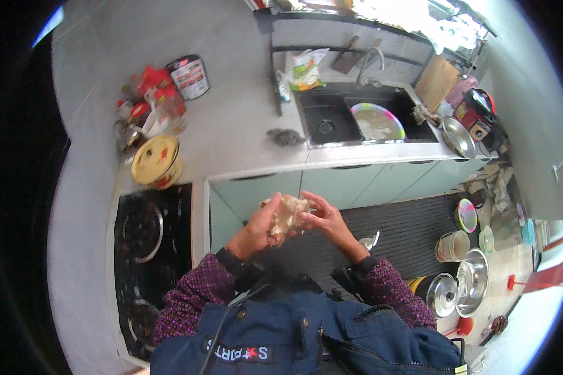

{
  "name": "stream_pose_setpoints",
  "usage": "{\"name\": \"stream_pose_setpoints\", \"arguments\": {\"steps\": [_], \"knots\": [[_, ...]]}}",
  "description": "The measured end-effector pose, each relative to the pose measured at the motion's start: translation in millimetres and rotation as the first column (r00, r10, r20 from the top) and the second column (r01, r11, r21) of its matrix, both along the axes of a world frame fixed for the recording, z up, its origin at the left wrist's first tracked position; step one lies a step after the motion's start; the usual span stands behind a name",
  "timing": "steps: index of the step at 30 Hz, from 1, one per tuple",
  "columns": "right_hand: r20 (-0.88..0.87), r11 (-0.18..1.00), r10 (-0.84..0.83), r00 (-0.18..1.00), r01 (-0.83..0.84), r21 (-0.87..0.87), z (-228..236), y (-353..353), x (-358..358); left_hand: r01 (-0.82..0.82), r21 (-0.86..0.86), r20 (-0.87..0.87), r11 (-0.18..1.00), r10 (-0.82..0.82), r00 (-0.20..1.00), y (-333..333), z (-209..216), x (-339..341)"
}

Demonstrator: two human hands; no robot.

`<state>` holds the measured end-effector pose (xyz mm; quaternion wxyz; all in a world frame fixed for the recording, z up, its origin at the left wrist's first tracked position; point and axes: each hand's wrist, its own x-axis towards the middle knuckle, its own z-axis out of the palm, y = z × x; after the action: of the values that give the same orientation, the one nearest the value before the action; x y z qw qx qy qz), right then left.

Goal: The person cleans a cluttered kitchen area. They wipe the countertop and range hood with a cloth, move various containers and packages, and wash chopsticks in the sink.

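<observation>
At the centre of the frame, both hands meet in front of the pale green cabinet doors. The left hand cups a pale, crumpled lump, perhaps dough or a wad of cloth; I cannot tell which. The right hand presses against it from the other side, fingers curled around its edge. In the upper middle, a black sink holds a colourful round plate. At left sits a yellow lidded pot near a black stovetop. Steel pots stand on the floor at lower right.
</observation>
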<state>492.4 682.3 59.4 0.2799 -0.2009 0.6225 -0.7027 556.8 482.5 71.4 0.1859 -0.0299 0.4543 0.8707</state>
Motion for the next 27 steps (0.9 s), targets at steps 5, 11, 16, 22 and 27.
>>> {"name": "stream_pose_setpoints", "arguments": {"steps": [5, 11, 16, 22, 27], "knots": [[-0.017, 0.988, -0.149, 0.989, 0.149, 0.027, -6, -17, -66, 0.066, -0.125, -0.032, 0.99, -0.07, 0.997, -18, -2, -80], [0.007, 0.941, -0.305, 0.952, 0.3, 0.157, -15, 13, -151, 0.111, -0.114, 0.034, 0.987, -0.107, 0.994, -12, -20, -172], [0.028, 0.912, -0.382, 0.924, 0.372, 0.174, -23, 52, -245, 0.162, -0.137, -0.039, 0.977, -0.169, 0.985, 22, -30, -275], [0.027, 0.912, -0.397, 0.918, 0.391, 0.121, -59, 137, -422, 0.221, -0.216, -0.022, 0.951, -0.231, 0.973, 109, -53, -440], [-0.088, 0.856, -0.379, 0.921, 0.386, 0.345, -128, 211, -576, 0.069, -0.218, 0.13, 0.974, -0.041, 0.991, 205, -109, -584]]}}
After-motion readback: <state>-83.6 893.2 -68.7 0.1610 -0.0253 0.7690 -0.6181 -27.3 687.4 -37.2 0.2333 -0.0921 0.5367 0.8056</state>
